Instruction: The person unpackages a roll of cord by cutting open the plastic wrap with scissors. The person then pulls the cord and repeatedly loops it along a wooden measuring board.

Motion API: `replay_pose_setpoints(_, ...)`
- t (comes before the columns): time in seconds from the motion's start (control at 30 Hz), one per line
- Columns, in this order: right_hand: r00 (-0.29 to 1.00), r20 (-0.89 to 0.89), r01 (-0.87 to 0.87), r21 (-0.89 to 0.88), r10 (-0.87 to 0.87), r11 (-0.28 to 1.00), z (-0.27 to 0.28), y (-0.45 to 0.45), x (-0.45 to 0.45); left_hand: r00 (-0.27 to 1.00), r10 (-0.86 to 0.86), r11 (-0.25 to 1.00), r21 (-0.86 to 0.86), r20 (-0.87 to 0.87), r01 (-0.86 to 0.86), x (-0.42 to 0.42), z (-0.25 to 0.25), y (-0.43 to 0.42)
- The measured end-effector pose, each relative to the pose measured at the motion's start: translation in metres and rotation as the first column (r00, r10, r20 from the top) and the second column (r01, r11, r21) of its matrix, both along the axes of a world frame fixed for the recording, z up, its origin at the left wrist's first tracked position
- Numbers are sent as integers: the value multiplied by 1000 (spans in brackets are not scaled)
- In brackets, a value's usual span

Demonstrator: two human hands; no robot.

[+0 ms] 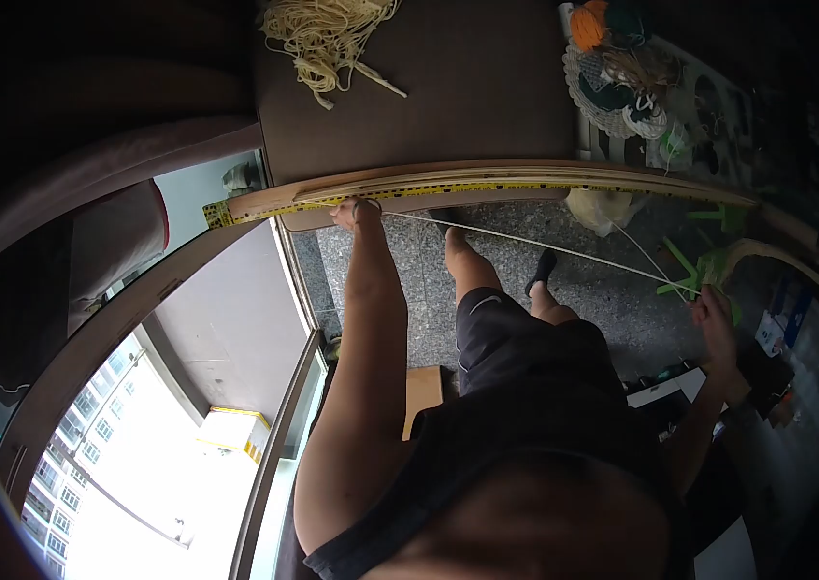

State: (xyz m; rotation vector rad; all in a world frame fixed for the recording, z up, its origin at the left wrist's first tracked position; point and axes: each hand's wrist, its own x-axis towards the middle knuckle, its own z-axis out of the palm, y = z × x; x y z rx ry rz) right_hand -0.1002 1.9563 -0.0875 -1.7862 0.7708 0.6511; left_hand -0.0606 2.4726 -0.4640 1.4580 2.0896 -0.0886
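A pale cord (pixel 535 237) runs taut and slightly slanting from one of my hands to the other. My left hand (pixel 356 212), a bracelet at its wrist, is closed on the cord's left end against the wooden edge. Beside those fingers lies a yellow measuring tape (pixel 487 187), stretched along the edge. My right hand (pixel 712 307) grips the cord farther right, lower and nearer my body. From there a second strand (pixel 636 248) runs up and left toward a pale plastic bag (pixel 600 210). Exact finger positions are hard to make out.
Loose cream cords (pixel 332 43) lie heaped on a brown cushion (pixel 419 97). At upper right a woven tray (pixel 588 92) holds yarn, near an orange ball (pixel 588 24). A green stool (pixel 689 266) stands by my right hand. Speckled floor (pixel 419 280) lies below; a bright window is at left.
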Motion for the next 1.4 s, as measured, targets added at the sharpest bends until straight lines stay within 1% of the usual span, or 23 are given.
replay_pose_setpoints(0.1,990,103,90,27,-92,996,-3,-71,-35,994,-98,994,45,44,96,1,21,-24)
replay_pose_setpoints(0.17,879,292,361,108,-377,926,-5,-129,-61,926,-376,922,94,-13,376,-10,34,-42)
replay_pose_setpoints(0.2,782,337,498,167,-524,851,4,-147,-69,964,-251,965,103,92,242,-12,50,-57)
replay_pose_setpoints(0.23,764,353,514,172,-540,840,13,-167,-75,973,-121,990,93,196,105,-16,64,-74)
replay_pose_setpoints(0.3,487,431,707,316,-760,632,28,-208,-92,947,-158,980,159,279,117,-29,83,-115)
replay_pose_setpoints(0.43,330,352,690,543,-876,478,69,-308,-151,912,-261,962,159,315,221,-72,81,-193)
replay_pose_setpoints(0.5,273,395,546,687,-877,479,96,-353,-182,921,-333,939,162,201,304,-89,89,-239)
replay_pose_setpoints(0.57,247,421,511,708,-873,487,126,-374,-197,892,-408,910,168,193,380,-105,99,-284)
replay_pose_setpoints(0.63,-65,444,813,542,-894,211,151,-358,-178,868,-460,885,178,187,431,-115,95,-315)
replay_pose_setpoints(0.67,181,368,609,686,-912,398,133,-438,-220,852,-496,863,197,167,465,-118,90,-327)
replay_pose_setpoints(0.8,298,397,456,740,-868,495,145,-463,-177,871,-467,876,208,151,434,-110,120,-387)
replay_pose_setpoints(0.87,442,444,-96,887,-779,452,152,-492,-154,912,-377,907,265,162,328,-101,94,-395)
replay_pose_setpoints(0.9,437,445,-94,887,-782,452,159,-505,-146,909,-383,905,265,164,334,-94,88,-397)
replay_pose_setpoints(0.97,292,482,-34,868,-826,495,183,-532,-133,894,-426,861,364,136,355,-80,79,-415)
replay_pose_setpoints(1.0,245,450,-27,889,-859,458,195,-546,-128,863,-501,828,325,62,457,-77,70,-412)
replay_pose_setpoints(1.1,273,610,-54,782,-744,621,219,-611,-119,886,-463,863,241,24,444,-48,93,-446)
replay_pose_setpoints(1.13,176,694,-48,715,-699,698,210,-623,-111,739,-664,723,151,-116,674,-45,69,-432)
replay_pose_setpoints(1.17,166,696,-42,713,-699,700,201,-634,-102,529,-818,527,71,-228,847,-42,45,-418)
replay_pose_setpoints(1.23,307,502,12,848,-808,531,180,-661,-83,108,-913,202,-207,-394,957,-29,32,-423)
replay_pose_setpoints(1.27,336,470,4,866,-816,500,158,-681,-77,-199,-880,20,-451,-431,892,-11,90,-465)
replay_pose_setpoints(1.3,365,439,-4,883,-821,470,131,-703,-70,-207,-880,10,-451,-428,892,-2,93,-479)
replay_pose_setpoints(1.37,469,350,99,892,-811,442,74,-741,-52,-112,-895,79,-399,-432,913,5,97,-493)
replay_pose_setpoints(1.4,500,226,185,915,-836,358,39,-766,-41,-110,-894,74,-384,-435,920,5,89,-494)
